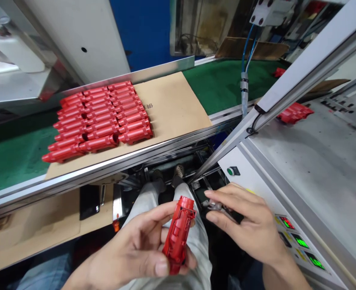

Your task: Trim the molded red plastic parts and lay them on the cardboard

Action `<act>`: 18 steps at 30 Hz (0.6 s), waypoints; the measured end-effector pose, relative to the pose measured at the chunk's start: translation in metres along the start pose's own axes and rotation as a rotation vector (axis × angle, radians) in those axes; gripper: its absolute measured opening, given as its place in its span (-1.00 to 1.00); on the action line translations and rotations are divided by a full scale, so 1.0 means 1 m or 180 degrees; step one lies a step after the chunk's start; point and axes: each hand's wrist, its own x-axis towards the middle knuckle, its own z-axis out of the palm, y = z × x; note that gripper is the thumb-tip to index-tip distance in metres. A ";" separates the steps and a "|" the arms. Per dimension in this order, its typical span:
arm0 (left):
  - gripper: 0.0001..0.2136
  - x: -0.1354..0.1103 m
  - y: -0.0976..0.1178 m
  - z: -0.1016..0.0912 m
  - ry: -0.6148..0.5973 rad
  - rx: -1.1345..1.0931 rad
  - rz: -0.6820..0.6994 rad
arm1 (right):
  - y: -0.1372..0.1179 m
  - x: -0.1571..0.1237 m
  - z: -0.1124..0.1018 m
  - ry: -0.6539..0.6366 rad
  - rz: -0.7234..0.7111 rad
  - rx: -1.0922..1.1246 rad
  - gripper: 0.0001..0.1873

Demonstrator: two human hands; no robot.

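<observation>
Left hand: fingers wrapped around a red moulded plastic housing, thumb across its side. The housing is held firmly over the person's lap, tilted, with its upper end toward the conveyor. Ribs and recesses show on its exposed face. It is judged light and stiff, with a fairly smooth skin and small moulded features that could be fragile. The solid body is the sound place to take hold, as this hand does now.

Right hand: partly closed, thumb and fingers pinching a small metal component, dark and silvery. Its exact form is partly hidden by the fingers. The part appears hard and small, so it could slip from a loose pinch.

Ahead, a green conveyor belt carries a kraft cardboard sheet. Tightly packed rows of red cylindrical parts lie on the sheet's left half, with bare cardboard to their right. A metal guard rail runs along the far edge of the conveyor.

To the right, a grey control console carries a green push button and lit digital displays. A further cluster of red parts lies at its far end.

Open room for moving is limited to the space over the lap, between the conveyor's near edge and the console's edge just beside the right hand.
</observation>
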 end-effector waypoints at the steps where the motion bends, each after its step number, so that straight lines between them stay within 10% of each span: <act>1: -0.30 0.001 0.000 0.001 -0.0001 -0.0005 -0.0003 | -0.002 0.001 0.000 -0.0039 -0.0127 -0.0084 -0.57; 14: -0.23 -0.004 -0.010 0.001 0.0153 0.0017 -0.0057 | -0.008 -0.001 -0.005 -0.0365 -0.0910 -0.1321 -0.51; 18: -0.22 -0.003 -0.002 0.000 0.0311 0.0094 0.0015 | 0.009 -0.011 0.005 0.0235 -0.0416 -0.0450 -0.61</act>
